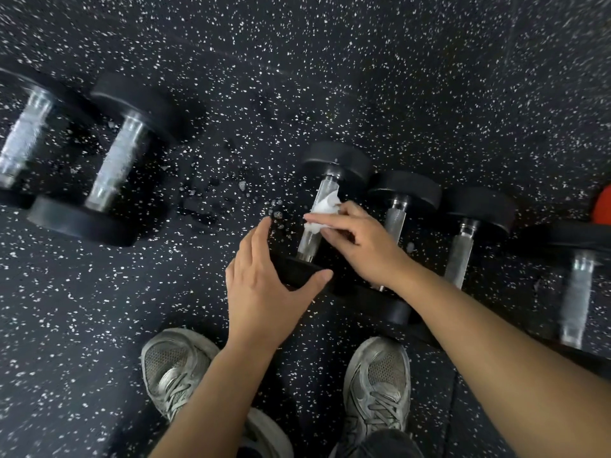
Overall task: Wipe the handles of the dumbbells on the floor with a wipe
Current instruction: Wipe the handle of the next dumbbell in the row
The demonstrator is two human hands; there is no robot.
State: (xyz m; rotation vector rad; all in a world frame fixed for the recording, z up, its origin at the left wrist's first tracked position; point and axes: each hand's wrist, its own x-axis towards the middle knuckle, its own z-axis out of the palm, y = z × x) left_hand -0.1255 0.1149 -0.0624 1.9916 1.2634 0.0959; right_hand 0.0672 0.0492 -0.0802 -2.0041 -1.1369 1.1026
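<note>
Two hands, right (360, 246) pinching wipe (322, 209), far-left dumbbell (23, 140) cropped

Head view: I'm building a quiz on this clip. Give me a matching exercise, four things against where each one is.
Things:
1. wipe
2. left hand
3. red object
4. shoes

Places:
A. bottom of the view, on the floor
B. on a dumbbell's near weight
C. right edge
D. on a dumbbell handle, under the right hand

Pairs: 1-D, 2-B, 3-C, 4-A
</note>
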